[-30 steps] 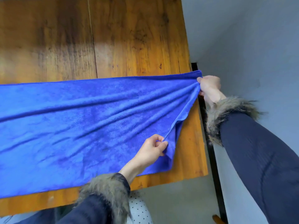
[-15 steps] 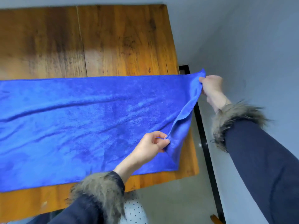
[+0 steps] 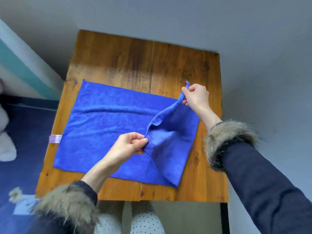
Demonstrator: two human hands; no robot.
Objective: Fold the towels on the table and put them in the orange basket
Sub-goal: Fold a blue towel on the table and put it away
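A blue towel (image 3: 104, 125) lies spread on the wooden table (image 3: 128, 54), its left part flat. My right hand (image 3: 196, 96) pinches the towel's far right corner and holds it up above the table. My left hand (image 3: 130, 146) pinches the near right corner, lifted over the middle of the towel. Between the two hands the right edge hangs in a raised fold. A purple label (image 3: 55, 139) sticks out at the towel's left edge. No orange basket is in view.
The table stands against a grey wall (image 3: 253, 48). To the left lie a dark blue surface (image 3: 25, 132) and something white (image 3: 6, 149). My dotted trouser legs (image 3: 145, 222) show below the table's near edge.
Both hands have carried the towel's right edge up and to the left, over the flat part. The view has swung to take in the whole table.
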